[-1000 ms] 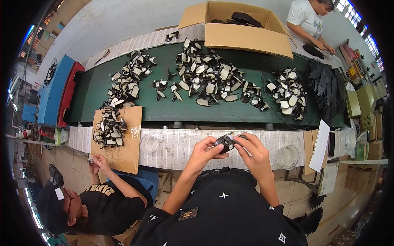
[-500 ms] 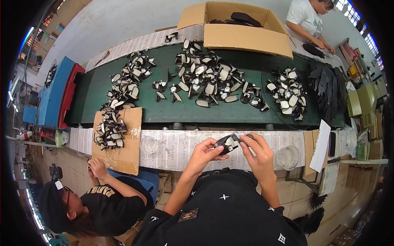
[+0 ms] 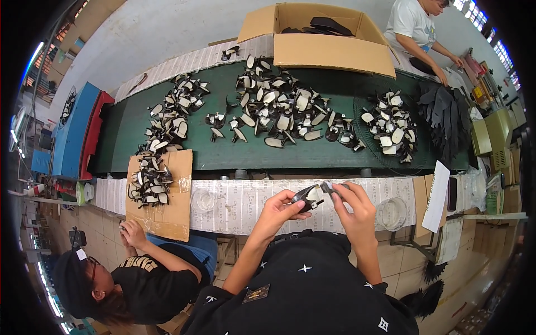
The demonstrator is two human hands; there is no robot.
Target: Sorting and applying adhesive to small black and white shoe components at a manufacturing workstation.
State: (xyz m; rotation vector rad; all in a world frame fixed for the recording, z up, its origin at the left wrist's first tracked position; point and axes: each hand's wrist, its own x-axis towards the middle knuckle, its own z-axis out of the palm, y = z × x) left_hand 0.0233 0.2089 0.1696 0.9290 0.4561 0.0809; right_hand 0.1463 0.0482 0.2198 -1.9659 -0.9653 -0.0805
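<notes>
My left hand [image 3: 274, 211] is closed on a small curved black shoe part [image 3: 303, 195] with a pale cream inner face, lifted above the bench's near side. Its thumb lies along the lower side of the part. Close by on the right, my right hand [image 3: 357, 212] pinches a small dark grey piece [image 3: 328, 187] against the part's far right end. What kind of piece that is, I cannot make out, since the fingers partly cover it. Several similar black-and-cream shoe parts [image 3: 283, 123] lie heaped beyond my hands on a green conveyor belt [image 3: 223, 159].
Clear round bowls stand at left [image 3: 202, 199] and right [image 3: 392, 214] on the paper-covered bench. A co-worker [image 3: 139, 279] sits left beside a cardboard sheet [image 3: 177, 215] bearing more parts. Another person [image 3: 413, 33] stands far right, near a large carton [image 3: 335, 53] and black strips [image 3: 444, 117].
My right hand has shifted slightly right, and the part in my left hand has turned a little. The far person's hands have moved apart along the bench.
</notes>
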